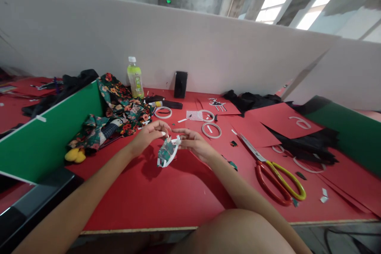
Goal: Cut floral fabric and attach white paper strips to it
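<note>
A small piece of green floral fabric with white tape strips along its edges hangs above the red tabletop. My right hand pinches its upper right edge between thumb and fingers. Just above the piece's top corner, my left hand is closed, its thumb and fingertips drawn together. What lies between those fingertips is too small to make out. Rolls of white tape, one roll among them, lie beyond my hands. Large scissors with red and yellow handles rest open to the right of my right forearm.
Floral cloth and a doll-like figure with a yellow part lie left by a green divider. A bottle and a black phone stand at the back. Red sheets and black fabric cover the right side.
</note>
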`<state>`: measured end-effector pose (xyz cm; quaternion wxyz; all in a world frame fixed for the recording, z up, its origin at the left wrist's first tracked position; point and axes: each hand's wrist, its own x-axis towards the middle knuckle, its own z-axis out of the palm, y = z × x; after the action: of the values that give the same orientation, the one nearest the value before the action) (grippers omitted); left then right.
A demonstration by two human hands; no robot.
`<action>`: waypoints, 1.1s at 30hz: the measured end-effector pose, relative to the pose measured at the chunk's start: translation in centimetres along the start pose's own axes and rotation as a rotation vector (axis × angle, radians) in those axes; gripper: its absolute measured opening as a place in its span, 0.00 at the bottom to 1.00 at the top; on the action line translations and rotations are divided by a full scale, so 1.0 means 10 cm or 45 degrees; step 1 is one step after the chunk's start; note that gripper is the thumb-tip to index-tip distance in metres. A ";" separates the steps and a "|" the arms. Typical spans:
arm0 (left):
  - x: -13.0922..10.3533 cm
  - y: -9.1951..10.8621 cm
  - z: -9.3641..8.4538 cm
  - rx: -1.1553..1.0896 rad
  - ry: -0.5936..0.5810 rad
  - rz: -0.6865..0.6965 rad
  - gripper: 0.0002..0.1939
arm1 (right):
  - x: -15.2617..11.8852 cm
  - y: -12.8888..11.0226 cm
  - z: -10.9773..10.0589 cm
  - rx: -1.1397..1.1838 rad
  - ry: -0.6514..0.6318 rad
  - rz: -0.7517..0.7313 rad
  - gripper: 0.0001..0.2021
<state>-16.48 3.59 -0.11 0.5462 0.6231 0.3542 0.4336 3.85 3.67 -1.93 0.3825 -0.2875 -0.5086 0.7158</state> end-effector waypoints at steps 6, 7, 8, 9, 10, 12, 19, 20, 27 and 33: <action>0.07 -0.05 -0.02 0.011 0.143 -0.039 0.10 | 0.00 -0.01 0.00 0.018 0.040 -0.008 0.19; 0.07 -0.05 -0.02 0.069 0.200 -0.012 0.10 | 0.00 0.00 -0.01 0.005 0.049 -0.015 0.19; 0.07 -0.04 -0.01 0.149 0.264 0.029 0.10 | 0.01 0.00 -0.01 -0.016 0.059 -0.024 0.19; 0.07 -0.04 -0.01 0.246 0.326 0.078 0.10 | 0.01 0.01 -0.01 -0.043 0.074 -0.035 0.19; 0.06 -0.03 0.00 0.353 0.380 0.135 0.09 | 0.02 0.01 0.00 -0.071 0.097 -0.047 0.19; 0.03 -0.02 0.04 0.574 0.444 0.261 0.09 | 0.02 0.01 0.02 -0.124 0.152 -0.060 0.18; -0.07 -0.08 0.16 1.075 0.234 0.669 0.11 | 0.00 0.00 0.06 -0.148 0.196 -0.074 0.19; -0.07 -0.09 0.17 1.121 0.183 0.696 0.12 | -0.01 0.00 0.06 -0.138 0.190 -0.082 0.19; -0.07 -0.10 0.14 1.424 0.105 0.770 0.13 | -0.03 -0.03 0.09 -0.045 0.181 -0.076 0.23; -0.07 -0.09 0.14 1.583 0.169 0.903 0.12 | -0.06 -0.06 0.12 0.023 0.156 -0.043 0.28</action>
<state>-15.42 2.56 -1.19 -0.1063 0.8687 0.3443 0.3400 3.37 2.71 -0.92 0.4275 -0.3188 -0.4825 0.6949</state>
